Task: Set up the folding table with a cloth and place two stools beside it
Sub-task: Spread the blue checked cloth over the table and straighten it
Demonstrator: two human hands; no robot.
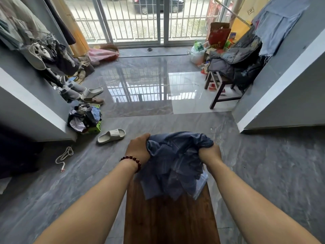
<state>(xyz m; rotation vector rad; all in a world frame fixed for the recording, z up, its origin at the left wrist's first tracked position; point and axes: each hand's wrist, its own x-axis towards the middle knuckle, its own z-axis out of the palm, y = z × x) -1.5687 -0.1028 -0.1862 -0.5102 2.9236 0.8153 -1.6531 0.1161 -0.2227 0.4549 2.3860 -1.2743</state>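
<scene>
Blue cloth [175,161] sat bunched in our left hand [139,148] and right hand [210,153], both clamped; spreading evenly over the counter [168,221] seemed wise.

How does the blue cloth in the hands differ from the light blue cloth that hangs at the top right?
The dark blue cloth is bunched, gripped by the left hand and the right hand above the brown wooden tabletop. The pale blue cloth hangs loose against the grey wall, and no hand touches it. The held one looks darker. Both are plain blue fabric.
</scene>
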